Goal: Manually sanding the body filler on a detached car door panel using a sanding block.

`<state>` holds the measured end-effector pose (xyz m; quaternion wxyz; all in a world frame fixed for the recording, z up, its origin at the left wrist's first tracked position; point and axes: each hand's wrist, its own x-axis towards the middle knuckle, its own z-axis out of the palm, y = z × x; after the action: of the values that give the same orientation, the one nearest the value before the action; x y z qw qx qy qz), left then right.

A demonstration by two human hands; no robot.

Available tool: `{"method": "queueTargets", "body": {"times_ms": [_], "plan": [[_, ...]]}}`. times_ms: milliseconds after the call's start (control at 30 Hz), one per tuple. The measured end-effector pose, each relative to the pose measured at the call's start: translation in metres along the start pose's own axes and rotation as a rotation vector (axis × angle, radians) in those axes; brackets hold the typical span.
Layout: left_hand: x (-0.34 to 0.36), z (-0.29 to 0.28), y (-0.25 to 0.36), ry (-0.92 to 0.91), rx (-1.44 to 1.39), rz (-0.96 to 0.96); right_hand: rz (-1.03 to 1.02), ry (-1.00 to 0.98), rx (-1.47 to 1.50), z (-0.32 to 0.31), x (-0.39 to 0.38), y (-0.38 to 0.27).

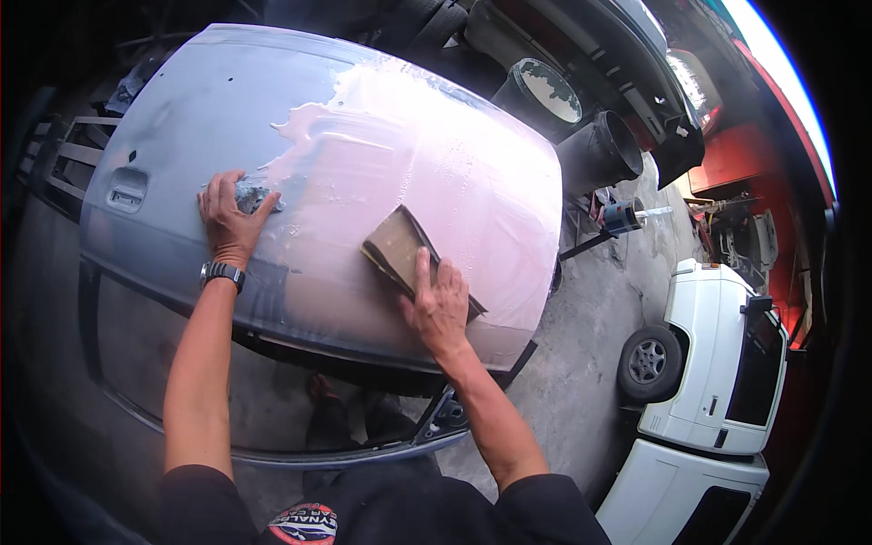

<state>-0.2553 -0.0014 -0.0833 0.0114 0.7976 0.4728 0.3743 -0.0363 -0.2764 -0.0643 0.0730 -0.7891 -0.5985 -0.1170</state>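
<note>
A car door lies flat in front of me, grey on the left and coated with pale pink filler on the right. Its surface looks wet, with beads of water on the pink area. My right hand is closed on a sanding block wrapped in brown sandpaper, which rests on the filler near the door's front edge. My left hand grips a crumpled grey-blue wad, a rag or sponge, against the grey part. Left of that hand sits the door's recessed handle.
Behind the door stand two black buckets and a dark bumper. A small can with a stick is at the right. Farther right is a parked white vehicle. The window frame extends toward me.
</note>
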Motion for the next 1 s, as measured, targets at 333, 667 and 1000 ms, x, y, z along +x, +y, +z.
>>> {"method": "queueTargets", "body": {"times_ms": [333, 667, 1000], "plan": [[0.0, 0.005, 0.007, -0.045, -0.105, -0.034, 0.414, -0.126, -0.022, 0.023, 0.201, 0.145], [-0.006, 0.006, -0.007, -0.022, -0.019, -0.008, 0.059, -0.073, -0.012, -0.006, 0.019, 0.043], [-0.004, 0.0, 0.002, -0.049, -0.039, 0.01, 0.514, -0.102, -0.183, 0.018, 0.156, 0.169]]}}
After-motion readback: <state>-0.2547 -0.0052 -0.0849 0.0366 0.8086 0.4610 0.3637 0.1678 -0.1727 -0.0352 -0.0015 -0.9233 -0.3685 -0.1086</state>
